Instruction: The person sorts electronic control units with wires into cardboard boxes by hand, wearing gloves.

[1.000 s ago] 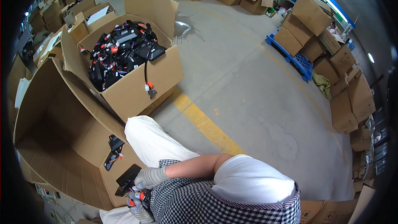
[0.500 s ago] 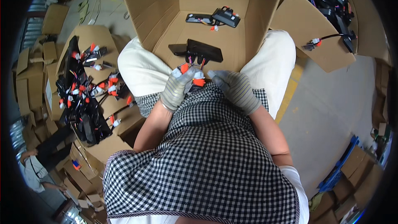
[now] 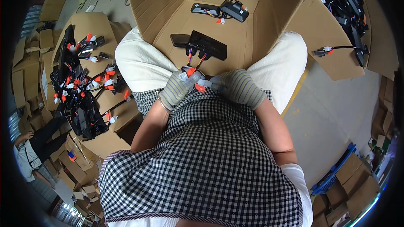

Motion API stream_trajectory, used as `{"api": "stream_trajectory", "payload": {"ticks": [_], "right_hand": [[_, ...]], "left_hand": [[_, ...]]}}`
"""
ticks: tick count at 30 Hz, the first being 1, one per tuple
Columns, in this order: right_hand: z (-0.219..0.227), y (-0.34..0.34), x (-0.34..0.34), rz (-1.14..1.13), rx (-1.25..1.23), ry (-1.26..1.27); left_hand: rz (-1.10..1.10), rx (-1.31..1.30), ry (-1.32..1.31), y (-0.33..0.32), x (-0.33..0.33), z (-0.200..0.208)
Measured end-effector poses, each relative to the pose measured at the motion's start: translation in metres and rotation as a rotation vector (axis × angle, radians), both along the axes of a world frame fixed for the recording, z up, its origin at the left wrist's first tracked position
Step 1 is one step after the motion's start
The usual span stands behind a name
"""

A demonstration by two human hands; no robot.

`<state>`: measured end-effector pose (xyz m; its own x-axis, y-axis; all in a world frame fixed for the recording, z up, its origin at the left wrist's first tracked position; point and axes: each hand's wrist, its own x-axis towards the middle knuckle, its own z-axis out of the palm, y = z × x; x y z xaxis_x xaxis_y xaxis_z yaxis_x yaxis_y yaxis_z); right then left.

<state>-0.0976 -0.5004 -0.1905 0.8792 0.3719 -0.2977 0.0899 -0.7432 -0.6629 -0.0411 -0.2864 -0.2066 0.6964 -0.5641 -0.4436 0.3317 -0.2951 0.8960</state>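
Observation:
In striped work gloves, my left hand [image 3: 176,89] and my right hand [image 3: 240,87] meet over my lap. The left one is closed around wire connectors [image 3: 190,72] with red and white plugs. Fingers of my right hand pinch the end of a white connector with a red part [image 3: 203,85]; the fingertips are partly hidden. Coloured wires run from these plugs up to a glossy black rectangular unit [image 3: 208,45]. It rests on the carton floor near my side, overlapping a second black panel [image 3: 179,40].
A large open cardboard box [image 3: 168,21] lies between my knees, with two more wired black units [image 3: 234,10] farther in. Piled wired units [image 3: 82,96] lie on cardboard at left; another carton of them [image 3: 343,4] is at right. A person [image 3: 31,155] is at far left.
My right hand has moved in from beside the plugs and now grips the white connector. The connectors have turned slightly in my left hand. The whole view has shifted a little.

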Motion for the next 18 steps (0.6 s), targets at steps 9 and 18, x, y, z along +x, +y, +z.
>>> {"api": "stream_trajectory", "payload": {"ticks": [9,18], "right_hand": [[-0.002,0.002,0.005,-0.030,0.070,-0.075],[-0.003,0.009,0.004,0.201,-0.216,0.013]], "left_hand": [[-0.203,0.187,-0.329,0.007,0.010,-0.001],[-0.361,0.261,-0.366,0.005,0.006,0.003]]}}
